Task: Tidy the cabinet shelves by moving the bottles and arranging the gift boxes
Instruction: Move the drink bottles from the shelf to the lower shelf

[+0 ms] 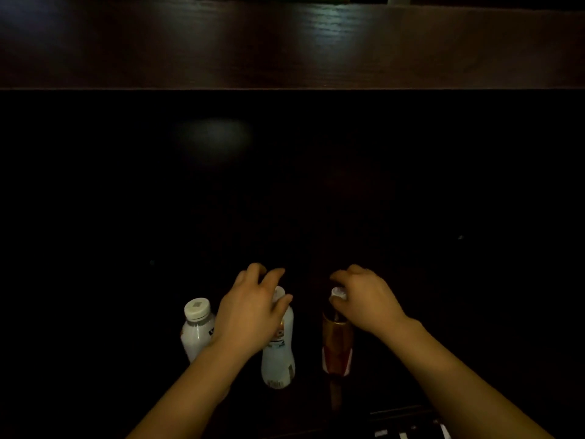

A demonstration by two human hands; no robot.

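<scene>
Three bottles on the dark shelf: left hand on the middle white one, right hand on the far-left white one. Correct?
Not quite. In the head view the right hand grips the cap of the amber bottle on the right; the far-left white bottle is untouched. The left hand is on the middle white bottle, as stated.

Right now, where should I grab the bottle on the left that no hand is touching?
Probably best to grip the bottle round its body just under the cap, coming from above and its left. It stands upright, and the left hand and another bottle crowd its right side.
</scene>
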